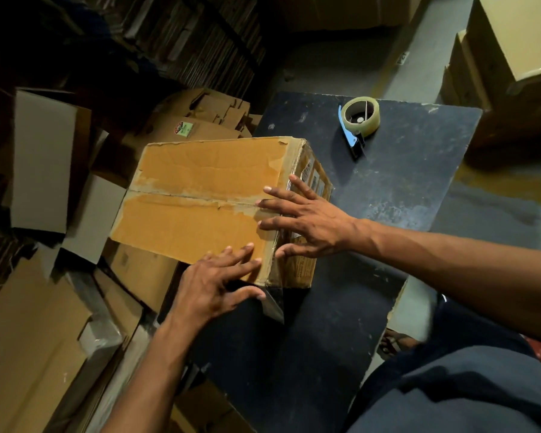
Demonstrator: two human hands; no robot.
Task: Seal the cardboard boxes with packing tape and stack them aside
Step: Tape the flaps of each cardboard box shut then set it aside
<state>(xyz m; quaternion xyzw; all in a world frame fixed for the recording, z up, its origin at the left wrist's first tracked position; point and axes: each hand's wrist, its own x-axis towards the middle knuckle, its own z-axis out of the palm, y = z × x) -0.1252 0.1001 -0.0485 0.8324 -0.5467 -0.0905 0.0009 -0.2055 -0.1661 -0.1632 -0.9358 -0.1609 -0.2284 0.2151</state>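
The cardboard box point(200, 198) fills the left half of the dark table point(403, 189), overhanging its left edge. Both hands lie at its near right corner. Right of it, bare tabletop runs near to far, broken only by the tape dispenser point(358, 121) at the far edge. Left of the table, loose cartons point(44, 157) crowd the floor; stacked boxes point(519, 42) wall the far right.

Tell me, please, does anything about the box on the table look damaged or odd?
Yes: the cardboard box has torn, peeling paper along its top seam, and a loose strip of clear tape hangs unstuck off its near corner.
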